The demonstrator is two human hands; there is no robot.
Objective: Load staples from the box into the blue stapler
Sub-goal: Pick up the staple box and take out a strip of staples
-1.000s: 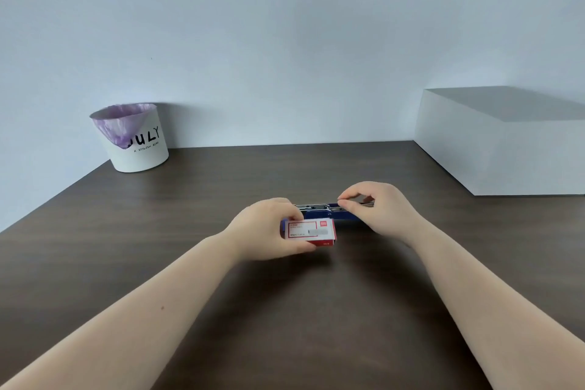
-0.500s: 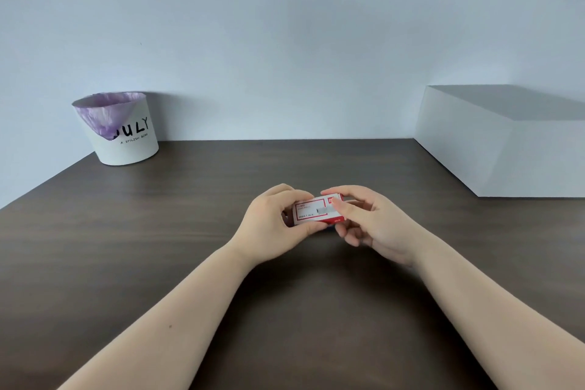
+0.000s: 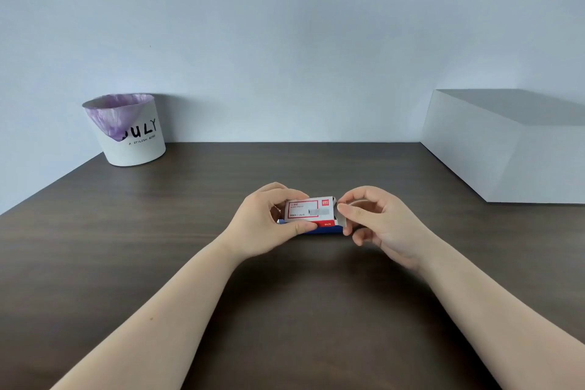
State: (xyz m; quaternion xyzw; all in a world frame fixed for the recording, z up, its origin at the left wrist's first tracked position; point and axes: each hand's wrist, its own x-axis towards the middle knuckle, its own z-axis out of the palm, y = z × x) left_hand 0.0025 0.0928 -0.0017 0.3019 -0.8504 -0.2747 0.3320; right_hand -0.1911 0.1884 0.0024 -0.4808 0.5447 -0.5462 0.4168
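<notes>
My left hand grips a small white and red staple box by its left end, holding it above the dark wooden table. My right hand pinches the box's flap at the right end with thumb and forefinger, and the flap stands open. The blue stapler lies on the table just behind and below the box; only a thin blue strip of it shows. Staples inside the box are hidden.
A white waste bin with a purple liner stands at the table's back left corner. A large white block sits at the back right. A pale wall runs behind the table.
My left hand lifted the staple box up in front of the stapler. My right hand left the stapler, came to the box's right end and pulled its flap open.
</notes>
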